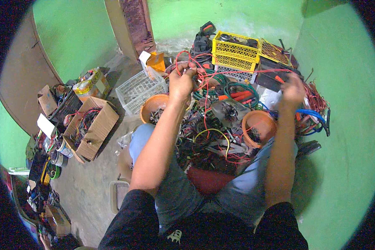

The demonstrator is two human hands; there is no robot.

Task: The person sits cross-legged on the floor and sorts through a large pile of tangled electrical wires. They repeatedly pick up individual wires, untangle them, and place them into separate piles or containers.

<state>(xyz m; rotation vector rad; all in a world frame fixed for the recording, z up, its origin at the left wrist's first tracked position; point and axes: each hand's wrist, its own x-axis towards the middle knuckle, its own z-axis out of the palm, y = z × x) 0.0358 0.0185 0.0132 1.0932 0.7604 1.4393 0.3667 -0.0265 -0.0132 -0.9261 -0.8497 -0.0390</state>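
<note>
My left hand [182,81] is closed in a pinch on a thin red wire [246,71], which loops around the fingers and hangs in loose strands below. The wire stretches nearly straight across to my right hand [293,89], raised and blurred by motion. My right hand appears closed on the wire's far part, though single fingers are smeared. A short orange-red piece [279,79] shows beside its fingers; whether it is held, I cannot tell. Under both hands lies a heap of dark cable scraps [208,141], with a yellow wire [214,131] curving over it.
Orange tubs [259,145] [148,112] with small parts flank the heap. Behind are green cable coils [237,89], yellow crates [233,52] and a clear plastic crate [133,95]. A cardboard box [96,135] of wires stands left. Blue cable [314,114] lies near the right green wall.
</note>
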